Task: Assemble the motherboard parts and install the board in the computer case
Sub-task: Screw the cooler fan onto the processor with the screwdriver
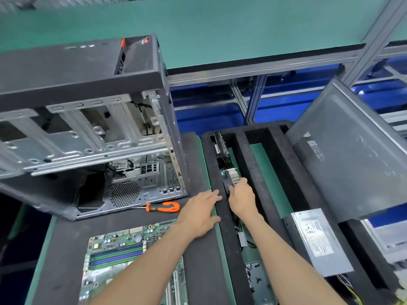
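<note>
Silver finned metal heatsink (234, 176) gripped in black foam tray (229, 234) slot, right hand (241, 198) fingers curled round its near end, left hand (199, 211) fingers spread flat on tray edge, green motherboard (114, 254) nearby on table.

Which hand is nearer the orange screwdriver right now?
Left. The left hand lies flat on the mat just right of the orange screwdriver; the right hand is farther right, in the foam tray's slot, gripping a finned part.

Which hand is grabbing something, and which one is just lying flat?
The right hand grips the finned heatsink in the foam tray; the left hand lies flat.
</note>
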Demonstrator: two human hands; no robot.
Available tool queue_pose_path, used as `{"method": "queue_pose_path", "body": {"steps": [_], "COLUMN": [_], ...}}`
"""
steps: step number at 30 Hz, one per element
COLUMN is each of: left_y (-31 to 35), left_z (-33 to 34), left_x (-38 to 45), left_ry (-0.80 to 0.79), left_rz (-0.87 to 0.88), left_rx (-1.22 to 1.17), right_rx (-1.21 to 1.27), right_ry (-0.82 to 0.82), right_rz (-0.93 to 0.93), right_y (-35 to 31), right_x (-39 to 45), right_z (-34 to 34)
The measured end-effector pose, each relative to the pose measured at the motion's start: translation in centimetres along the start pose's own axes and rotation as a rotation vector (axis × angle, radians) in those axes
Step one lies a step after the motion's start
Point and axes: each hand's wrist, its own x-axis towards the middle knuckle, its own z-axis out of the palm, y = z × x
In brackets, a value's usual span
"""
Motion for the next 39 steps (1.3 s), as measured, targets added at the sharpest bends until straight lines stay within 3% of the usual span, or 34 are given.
{"method": "queue_pose_path", "body": {"steps": [4,7,14,21,26,30,35,37,39], "left_y": [0.6,1.0,2.3,2.0,0.3,-2.9,-7.6,-9.4,-10.9], "left_z": [-0.7,-1.6,-3.7,-5.4,-6.8,-8.0,-8.7,-9.0,-9.3], "left_x": [0.0,-0.4,-3.1,-8.2,-13.8,-18.3,-22.9,-24.4,-25.6], "left_ry": [-0.055,-0.082,0.167,0.088,0.221,0.294,0.275,0.270,0.249], "left_rz": [-0.017,-0.055,-0.204,-0.262,-0.254,-0.284,-0.316,-0.310,-0.298], "left_rx": [-0.016,-0.160,-0.644,-1.282,-1.464,-1.537,-1.407,-1.305,-1.214], "right_rx": [0.102,0.155,0.472,1.068,1.282,1.330,1.267,1.092,0.740], "right_ry": [0.065,0.093,0.157,0.041,-0.093,-0.225,-0.372,-0.342,-0.207], "right_rz": [0.006,0.004,0.027,0.075,0.165,0.167,0.161,0.124,-0.075], "right_y": [0.1,0.1,-0.7,-5.3,-9.0,-11.7,-13.8,-13.9,-13.6], "right_x": [-1.5,-3.0,-8.3,-15.3,-20.5,-23.9,-26.0,-26.2,-26.4], "right_z": [-2.0,-4.1,-7.5,-6.2,-3.0,0.0,2.5,3.1,3.3]}}
